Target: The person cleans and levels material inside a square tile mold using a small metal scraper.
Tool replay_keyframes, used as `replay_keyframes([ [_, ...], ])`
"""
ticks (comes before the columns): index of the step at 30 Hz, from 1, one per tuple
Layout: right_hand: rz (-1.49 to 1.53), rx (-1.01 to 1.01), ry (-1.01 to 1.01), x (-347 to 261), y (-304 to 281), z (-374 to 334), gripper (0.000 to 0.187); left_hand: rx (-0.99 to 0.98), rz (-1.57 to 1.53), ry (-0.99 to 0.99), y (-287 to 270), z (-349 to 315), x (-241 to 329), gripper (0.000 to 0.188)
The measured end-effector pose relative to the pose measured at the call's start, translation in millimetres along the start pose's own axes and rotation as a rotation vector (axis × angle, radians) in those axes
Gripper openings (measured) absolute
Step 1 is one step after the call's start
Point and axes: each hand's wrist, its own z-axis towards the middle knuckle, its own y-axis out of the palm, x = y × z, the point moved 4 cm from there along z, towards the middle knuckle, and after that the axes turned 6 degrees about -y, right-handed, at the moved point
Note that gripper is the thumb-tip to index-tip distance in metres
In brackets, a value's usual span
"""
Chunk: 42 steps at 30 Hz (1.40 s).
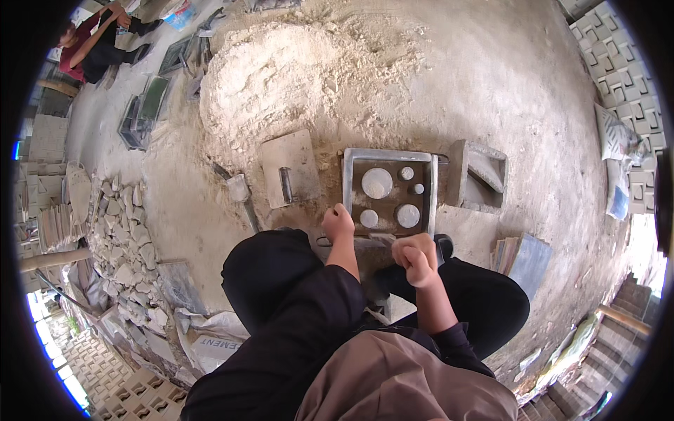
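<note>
A square metal mould frame (390, 154) lies on the ground in front of me. Inside it, several round discs of different sizes, among them a large pale disc (378, 183), rise from a dark base. My left hand (338, 222) is closed at the frame's near left corner; whatever its fingers hold is hidden. Closer to my body, my right hand (415, 259) is closed just below the near right corner, its contents also out of sight. Between the hands, a pale, thin shape along the near edge is too unclear to name.
A float with a handle (286, 185) lies left of the frame, beside a hammer-like tool (239, 189). Beyond is a pale powder heap (263, 77). A concrete box (458, 175) stands right; broken pieces (121, 242) pile up left. A person (98, 42) sits far left.
</note>
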Motion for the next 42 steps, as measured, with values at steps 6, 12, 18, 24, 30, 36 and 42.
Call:
replay_keyframes([
  [6,-0.133,0.042,-0.040,10.8,-22.7,-5.4,0.029,-0.004,-0.009,-0.022,-3.3,-8.9,4.9,0.042],
  [12,0.163,0.205,-0.128,-11.8,-43.7,-7.7,0.038,0.017,0.012,-0.019,-7.5,-5.7,1.1,0.041],
  [18,-0.110,0.045,-0.167,1.6,-28.4,-13.7,0.035,0.002,-0.015,-0.031,-3.3,-4.5,-2.0,0.042],
  [24,-0.061,-0.047,-0.192,13.7,-8.5,-9.7,0.034,0.032,-0.010,-0.006,-1.2,-4.4,1.2,0.042],
  [30,0.000,0.017,-0.309,10.0,-10.9,-4.1,0.031,0.042,0.007,0.012,-3.1,-8.0,3.4,0.042],
  [36,-0.011,0.143,-0.394,3.4,-11.6,-2.4,0.032,0.065,0.021,0.044,-0.6,0.6,5.6,0.042],
  [42,0.063,0.322,-0.312,9.1,-25.7,-4.8,0.029,0.034,-0.004,0.028,-5.1,-10.3,1.9,0.042],
])
